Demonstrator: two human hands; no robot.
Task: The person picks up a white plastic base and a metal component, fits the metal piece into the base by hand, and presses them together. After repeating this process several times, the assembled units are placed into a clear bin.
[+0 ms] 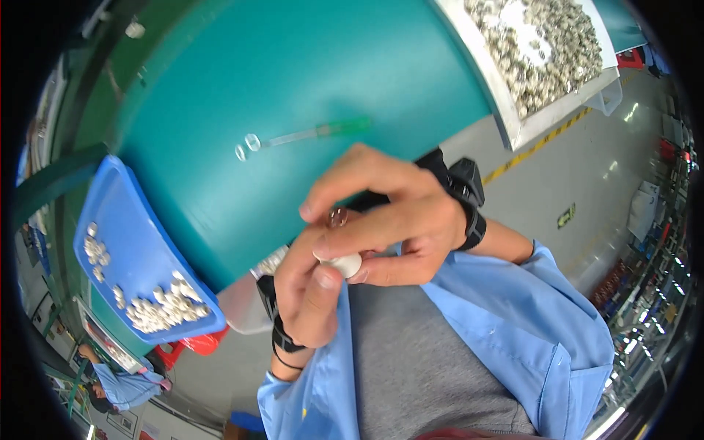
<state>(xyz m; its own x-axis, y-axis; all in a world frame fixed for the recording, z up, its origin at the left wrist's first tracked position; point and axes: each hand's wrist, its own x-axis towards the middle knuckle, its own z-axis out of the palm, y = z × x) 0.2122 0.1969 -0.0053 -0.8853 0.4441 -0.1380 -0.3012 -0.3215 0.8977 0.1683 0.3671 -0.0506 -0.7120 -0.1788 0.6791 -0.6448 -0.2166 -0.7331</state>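
Observation:
In front of my chest, my left hand (pixel 304 297) and my right hand (pixel 407 227) meet. Both pinch a small white round part (pixel 345 265) between thumb and fingers. A small shiny brownish piece (pixel 338 217) shows among the fingers of my right hand; its kind and what supports it are hidden. Beyond the hands, a slim tool with a green handle (pixel 343 127) and a pale shaft lies on the green tabletop (pixel 293 59). Two small clear ring-like pieces (pixel 248 146) are at the shaft's left end.
On the left stands a blue tray (pixel 139 242) with several white parts (pixel 167 309). A metal-edged tray (pixel 490 81) heaped with small parts (pixel 557 55) sits far right. A translucent bin (pixel 246 308) is below the table's near edge. Another person (pixel 128 385) is at lower left.

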